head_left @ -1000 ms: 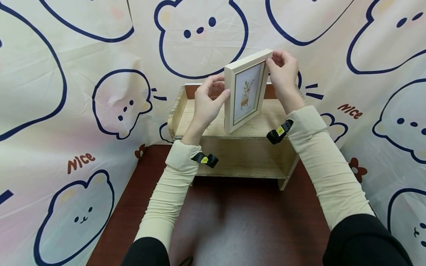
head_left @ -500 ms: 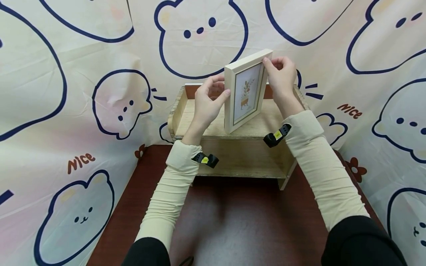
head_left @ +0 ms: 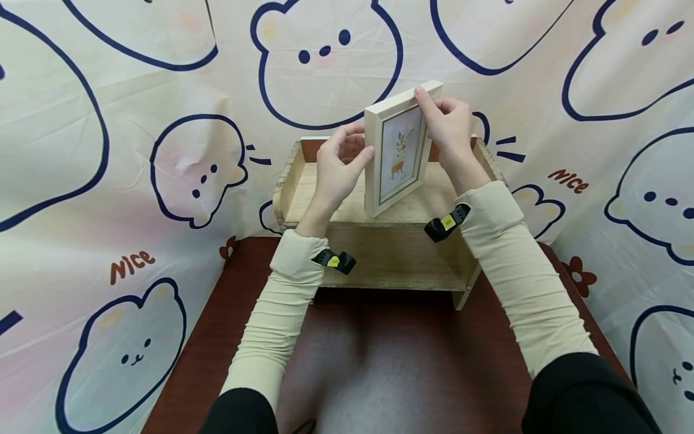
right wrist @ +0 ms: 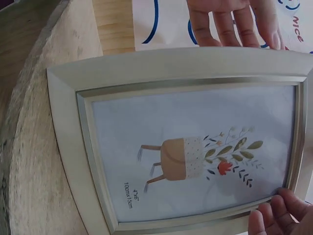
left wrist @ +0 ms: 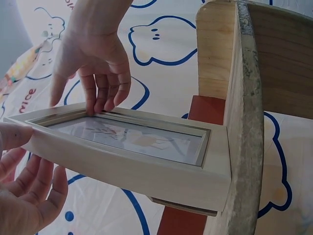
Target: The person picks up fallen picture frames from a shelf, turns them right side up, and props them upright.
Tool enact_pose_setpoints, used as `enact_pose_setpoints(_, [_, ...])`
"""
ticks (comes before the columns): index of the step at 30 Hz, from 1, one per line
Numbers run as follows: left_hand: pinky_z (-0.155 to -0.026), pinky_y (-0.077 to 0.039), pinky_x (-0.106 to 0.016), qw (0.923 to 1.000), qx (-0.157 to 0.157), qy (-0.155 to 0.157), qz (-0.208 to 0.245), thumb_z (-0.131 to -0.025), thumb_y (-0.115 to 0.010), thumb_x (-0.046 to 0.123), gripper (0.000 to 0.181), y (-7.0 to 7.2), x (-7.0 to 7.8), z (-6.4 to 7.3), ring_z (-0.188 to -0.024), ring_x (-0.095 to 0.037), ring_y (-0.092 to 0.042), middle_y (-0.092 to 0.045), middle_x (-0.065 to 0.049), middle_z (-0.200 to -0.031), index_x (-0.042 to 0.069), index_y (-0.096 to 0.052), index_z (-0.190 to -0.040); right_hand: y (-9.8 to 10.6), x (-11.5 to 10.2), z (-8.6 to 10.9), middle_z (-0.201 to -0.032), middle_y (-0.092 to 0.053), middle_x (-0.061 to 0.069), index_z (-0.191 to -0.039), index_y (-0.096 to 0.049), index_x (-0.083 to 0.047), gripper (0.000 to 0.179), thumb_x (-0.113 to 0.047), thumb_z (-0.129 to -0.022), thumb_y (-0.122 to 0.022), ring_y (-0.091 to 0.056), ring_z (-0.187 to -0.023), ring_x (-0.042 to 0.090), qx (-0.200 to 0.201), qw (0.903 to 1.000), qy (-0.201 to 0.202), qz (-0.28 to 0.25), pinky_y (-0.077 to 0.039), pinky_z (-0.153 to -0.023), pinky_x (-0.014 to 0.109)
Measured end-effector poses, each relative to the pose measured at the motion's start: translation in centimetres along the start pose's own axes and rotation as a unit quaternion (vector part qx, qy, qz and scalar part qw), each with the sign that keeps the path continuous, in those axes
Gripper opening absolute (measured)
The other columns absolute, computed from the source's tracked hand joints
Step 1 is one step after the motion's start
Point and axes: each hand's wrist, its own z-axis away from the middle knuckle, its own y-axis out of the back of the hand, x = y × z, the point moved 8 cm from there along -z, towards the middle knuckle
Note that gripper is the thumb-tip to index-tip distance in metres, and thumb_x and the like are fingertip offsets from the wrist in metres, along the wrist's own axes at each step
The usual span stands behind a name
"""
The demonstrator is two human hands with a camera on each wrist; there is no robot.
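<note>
Picture frame: I see the cream picture frame (head_left: pixel 401 150) standing upright on the upper board (head_left: pixel 417 208) of the small wooden shelf (head_left: pixel 401 256), turned at an angle, its near lower corner close to the board's front edge.
Print behind the glass: my right wrist view shows a flowering plant print (right wrist: pixel 195 156), a leggy planter with leaves and one red bloom, small lettering below.
Left hand: I have the left hand (head_left: pixel 337 163) at the frame's left side, thumb on the front edge and bent fingers reaching behind, pinching the frame with the rail between.
Right hand: my right hand (head_left: pixel 451 129) is at the upper right corner, fingers bent, tips touching the front rail; I cannot tell whether it pinches or only touches.
Wrists: I see a black strap with a yellow label on each cream sleeve (head_left: pixel 265 325).
Surroundings: the shelf stands on a dark red-brown table (head_left: pixel 379 361), before a bear-print backdrop (head_left: pixel 54 253).
</note>
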Motion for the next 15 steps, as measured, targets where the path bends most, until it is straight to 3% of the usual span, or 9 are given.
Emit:
enact_pose_setpoints(7, [-0.071,-0.05,-0.029,0.9999,-0.008,0.003,0.009,-0.082,-0.062,-0.001,0.031,-0.18,0.13,0.13,-0.087,-0.018,-0.06,-0.062,-0.015,-0.101,-0.002,-0.057,-0.113,-0.43,-0.05,0.21,-0.081,-0.051,-0.001,-0.073,-0.063,-0.009,0.033,-0.041,-0.08,-0.066,-0.043,-0.081,0.009,-0.016,0.9995,-0.02,-0.02,-0.037,-0.069,0.026])
enact_pose_setpoints(15, [-0.073,-0.048,-0.028,0.9995,-0.031,-0.009,0.008,-0.084,-0.06,-0.002,0.03,-0.8,0.35,0.06,-0.09,-0.018,-0.06,-0.062,-0.016,-0.104,-0.003,-0.056,-0.113,-0.72,-0.24,0.03,-0.08,-0.051,0.004,-0.07,-0.059,-0.005,0.034,-0.037,-0.083,-0.065,-0.047,-0.072,0.012,-0.034,0.9976,-0.04,-0.044,-0.042,-0.066,0.026])
